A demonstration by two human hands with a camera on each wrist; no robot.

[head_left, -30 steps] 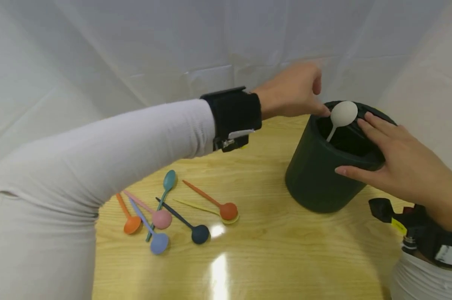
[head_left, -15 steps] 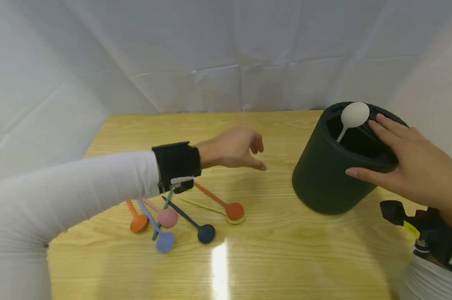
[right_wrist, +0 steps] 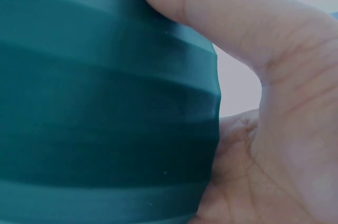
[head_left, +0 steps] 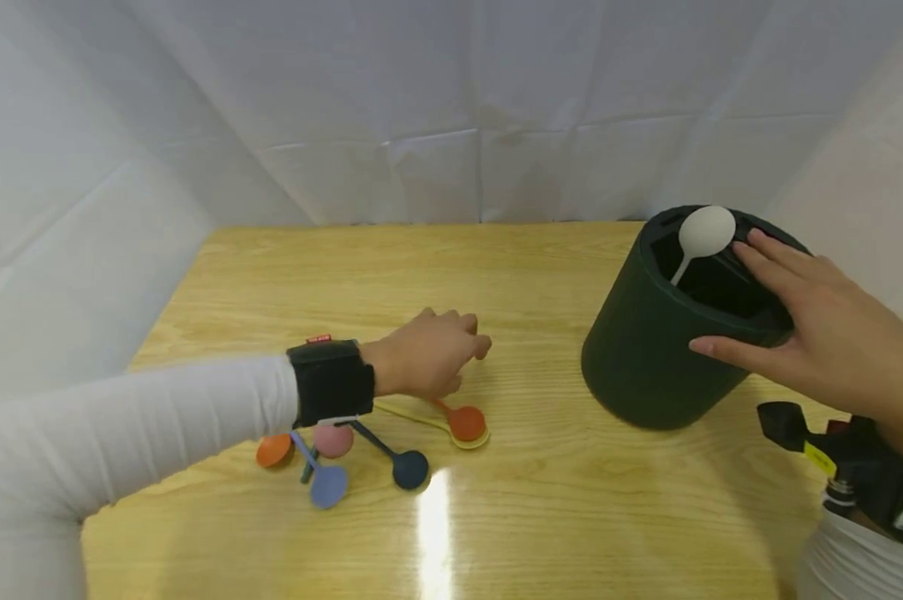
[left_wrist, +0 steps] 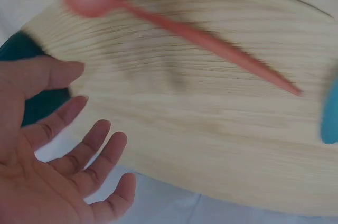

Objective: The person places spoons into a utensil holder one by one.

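A glossy wooden table (head_left: 541,517) with a pale grain carries a glare streak near its front edge. Nearest lie thin-stemmed, matte plastic spoons with round bowls: a lilac one (head_left: 327,485), a navy one (head_left: 410,468), then an orange one (head_left: 274,450) and a pink one (head_left: 333,440), fanned and partly hidden under a black wrist strap.

Just behind them the left hand (head_left: 426,363) hangs low over the handle of the red spoon (head_left: 466,422), whose bowl rests on a yellow spoon (head_left: 414,415). In the left wrist view the fingers are spread and relaxed, holding nothing, and the red spoon lies flat on the wood apart from them.

To the right stands a dark green cup (head_left: 665,337), cylindrical and faintly ribbed, tilted. The right hand (head_left: 811,333) grips its rim, thumb pressed on the outer wall and fingers laid across the top. A white spoon (head_left: 705,233) stands inside, its bowl above the rim.

Behind, creased white fabric (head_left: 451,108) walls the scene.
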